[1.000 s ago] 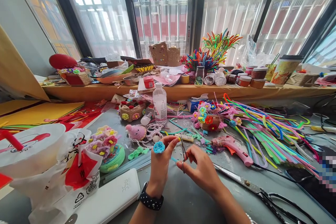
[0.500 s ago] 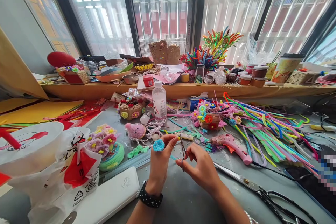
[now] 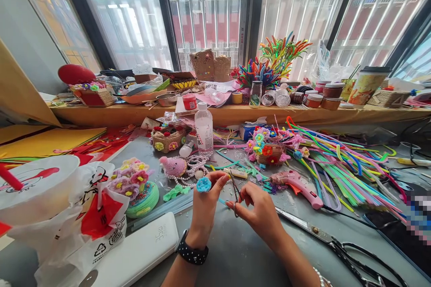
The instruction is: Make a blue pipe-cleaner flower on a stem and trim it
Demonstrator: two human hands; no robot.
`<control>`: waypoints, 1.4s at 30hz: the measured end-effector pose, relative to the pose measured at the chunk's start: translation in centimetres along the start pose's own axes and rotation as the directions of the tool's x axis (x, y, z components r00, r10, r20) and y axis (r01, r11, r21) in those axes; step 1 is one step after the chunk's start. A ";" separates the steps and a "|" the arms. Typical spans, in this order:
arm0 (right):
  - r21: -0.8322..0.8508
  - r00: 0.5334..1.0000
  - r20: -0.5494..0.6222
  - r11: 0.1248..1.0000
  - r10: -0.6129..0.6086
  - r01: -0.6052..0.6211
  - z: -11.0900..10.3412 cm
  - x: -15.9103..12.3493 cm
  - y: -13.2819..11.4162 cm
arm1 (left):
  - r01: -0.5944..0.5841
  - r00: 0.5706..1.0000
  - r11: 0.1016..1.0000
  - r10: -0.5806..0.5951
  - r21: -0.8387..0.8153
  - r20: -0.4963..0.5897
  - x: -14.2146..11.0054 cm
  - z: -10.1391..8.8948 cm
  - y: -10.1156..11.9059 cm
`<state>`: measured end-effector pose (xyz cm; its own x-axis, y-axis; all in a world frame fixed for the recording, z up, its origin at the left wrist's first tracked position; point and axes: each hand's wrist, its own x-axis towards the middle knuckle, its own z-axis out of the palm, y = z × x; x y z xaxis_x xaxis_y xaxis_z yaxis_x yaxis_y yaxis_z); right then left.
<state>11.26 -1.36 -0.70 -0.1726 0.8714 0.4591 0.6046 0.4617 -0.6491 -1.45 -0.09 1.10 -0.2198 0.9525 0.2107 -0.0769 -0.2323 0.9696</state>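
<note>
My left hand point(image 3: 208, 204), with a dark dotted watch band at the wrist, is closed around a light-blue fuzzy flower point(image 3: 204, 184). A blue stem point(image 3: 222, 201) sticks out on the palm side. Its thumb and forefinger pinch a small yellow piece point(image 3: 229, 176), mostly hidden by the fingertips. My right hand point(image 3: 257, 204) has thumb and fingers in the loops of small metal scissors point(image 3: 235, 188). The scissor tips point up at the yellow piece; whether they touch it I cannot tell.
Right of my hands lie a pink glue gun point(image 3: 296, 186), large scissors point(image 3: 314, 229) and many pipe cleaners point(image 3: 346, 179). A bottle point(image 3: 204, 130) and pearl strand point(image 3: 198, 163) stand ahead. Leftward are a white power bank point(image 3: 144, 246), a flower pot point(image 3: 143, 199) and a lidded cup point(image 3: 37, 188).
Both hands stay nearly in place. The small scissors' handles look slightly further apart now. The view has shifted a little.
</note>
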 end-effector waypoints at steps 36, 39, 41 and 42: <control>0.013 0.995 0.103 1.000 0.018 -0.020 0.5 -0.3 -0.2 | 0.006 1.000 0.999 -0.007 0.043 0.023 -0.3 0.2 0.5; 0.011 0.996 0.093 1.000 0.002 -0.003 0.6 -0.3 0.0 | 0.021 0.999 0.999 -0.022 0.030 0.028 -0.3 0.2 0.4; 0.011 0.996 0.093 1.000 0.000 -0.001 0.7 -0.3 0.0 | 0.024 0.999 1.000 -0.024 0.018 0.027 -0.4 0.2 0.4; 0.013 0.996 0.094 1.000 0.003 -0.004 0.7 -0.3 0.0 | 0.023 0.999 1.000 -0.023 0.013 0.026 -0.4 0.2 0.4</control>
<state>10.79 -1.47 -1.25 -0.2433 0.8845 0.3980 0.5952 0.4601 -0.6588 -1.18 -0.51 1.45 -0.1927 0.9625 0.1911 -0.0698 -0.2077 0.9757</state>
